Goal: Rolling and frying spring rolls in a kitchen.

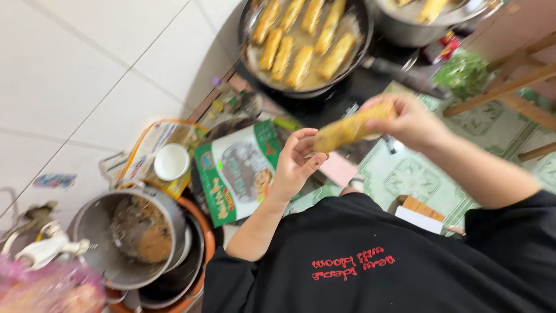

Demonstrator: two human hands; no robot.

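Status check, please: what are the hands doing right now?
Right hand grips spring roll. Left hand open at its end. Frying pan ahead, full of rolls.

The far end of the yellow roll [350, 127] is covered by my right hand [408, 122], the near end rests against the fingers of my left hand [295, 162], and the whole roll is smeared by motion blur, so I cannot tell its surface. The frying pan [362, 43] and the steel pot [414, 32] beside it are cut off by the top edge, and the green bundle [463, 72] is too blurred to name. At the lower left the pink heap [40, 287] is a blur running off the edge, and my black shirt [370, 255] hides the floor below.
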